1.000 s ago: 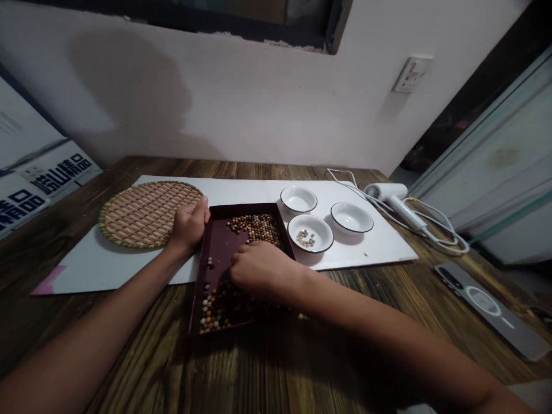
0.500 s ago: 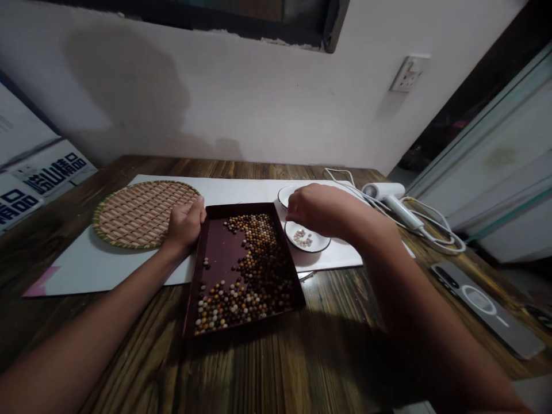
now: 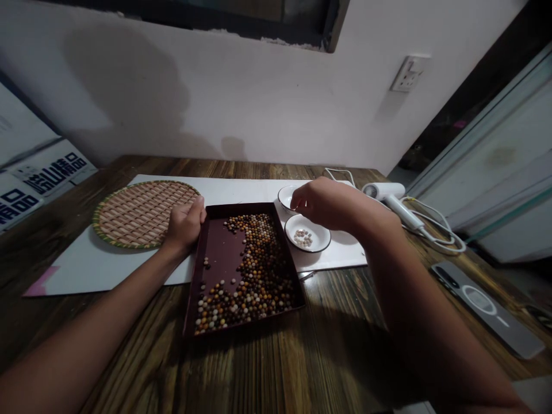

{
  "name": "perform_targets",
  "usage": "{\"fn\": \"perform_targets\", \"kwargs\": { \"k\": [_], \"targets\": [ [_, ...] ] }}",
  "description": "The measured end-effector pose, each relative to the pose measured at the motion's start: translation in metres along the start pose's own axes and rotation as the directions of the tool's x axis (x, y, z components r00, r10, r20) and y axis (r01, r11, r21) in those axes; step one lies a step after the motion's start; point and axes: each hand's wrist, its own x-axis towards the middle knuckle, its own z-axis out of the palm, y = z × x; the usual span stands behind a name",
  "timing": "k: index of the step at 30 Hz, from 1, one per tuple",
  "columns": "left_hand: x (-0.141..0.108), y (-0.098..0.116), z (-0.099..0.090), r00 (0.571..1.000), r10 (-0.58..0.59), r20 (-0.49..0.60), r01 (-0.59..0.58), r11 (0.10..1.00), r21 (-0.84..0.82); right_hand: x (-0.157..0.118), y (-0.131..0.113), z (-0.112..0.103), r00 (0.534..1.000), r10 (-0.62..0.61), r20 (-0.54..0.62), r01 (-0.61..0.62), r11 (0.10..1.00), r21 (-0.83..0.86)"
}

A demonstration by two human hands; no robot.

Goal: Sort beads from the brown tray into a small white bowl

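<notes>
My left hand [image 3: 185,224] grips the upper left edge of a dark maroon tray [image 3: 222,247], its thumb over the rim. Brown, yellow and cream beads [image 3: 245,302] lie along the right side and bottom of the tray. My right hand [image 3: 317,201] is over two white bowls with dark rims, fingers pinched and pointing down; what they hold, if anything, is hidden. The nearer bowl [image 3: 321,234] contains a small group of pale beads [image 3: 303,237]. The farther bowl [image 3: 284,197] is partly covered by the right hand.
A round woven mat [image 3: 138,213] rests on a white board [image 3: 103,270] at the left. A white hair dryer [image 3: 403,210] with its cord is at the right, beyond a grey phone [image 3: 489,307]. White boxes [image 3: 47,172] stand at far left.
My right hand has moved slightly up and to the right, from the nearer bowl toward the farther one. More of the nearer bowl shows. My left hand and the tray have stayed put.
</notes>
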Motion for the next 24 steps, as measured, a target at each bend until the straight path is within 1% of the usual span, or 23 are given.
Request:
{"fn": "perform_targets", "kwargs": {
  "k": [2, 6, 8, 10, 13, 16, 18, 20, 22, 24],
  "targets": [
    [0.000, 0.000, 0.000, 1.000, 0.009, 0.003, -0.009, 1.000, 0.004, 0.000, 0.003, 0.002, 1.000, 0.017, -0.006, -0.017, 0.999, 0.031],
    [0.000, 0.000, -0.001, 1.000, 0.019, 0.002, -0.019, 1.000, 0.017, 0.000, 0.009, 0.006, 0.997, 0.075, 0.033, -0.078, 0.993, 0.092],
    [0.000, 0.000, -0.001, 1.000, 0.022, -0.002, -0.022, 0.999, 0.025, 0.000, 0.009, 0.007, 0.995, 0.100, 0.017, -0.101, 0.990, 0.100],
    [0.000, 0.000, -0.001, 1.000, 0.025, 0.001, -0.025, 0.999, 0.035, -0.001, 0.006, 0.006, 0.996, 0.090, -0.023, -0.087, 0.992, 0.095],
    [0.001, 0.000, -0.001, 1.000, 0.028, 0.007, -0.028, 0.999, 0.043, -0.002, -0.008, 0.005, 0.998, -0.027, -0.057, 0.033, 0.994, 0.109],
    [0.001, 0.000, -0.001, 1.000, 0.014, 0.005, -0.014, 0.999, 0.050, -0.003, -0.033, 0.009, 0.977, -0.204, -0.063, 0.211, 0.966, 0.147],
    [0.001, -0.001, -0.001, 1.000, 0.008, 0.000, -0.008, 0.998, 0.065, -0.003, -0.054, 0.016, 0.945, -0.326, -0.026, 0.326, 0.930, 0.171],
    [0.001, -0.001, -0.001, 1.000, 0.020, -0.008, -0.019, 0.997, 0.081, -0.004, -0.075, 0.024, 0.899, -0.436, 0.048, 0.420, 0.886, 0.195],
    [0.002, -0.003, -0.001, 0.999, 0.037, -0.007, -0.037, 0.995, 0.092, -0.004, -0.092, 0.033, 0.852, -0.513, 0.104, 0.488, 0.851, 0.197],
    [0.003, -0.003, -0.001, 0.999, 0.051, -0.002, -0.051, 0.994, 0.098, -0.003, -0.103, 0.042, 0.820, -0.554, 0.144, 0.529, 0.829, 0.179]
  ]
}}
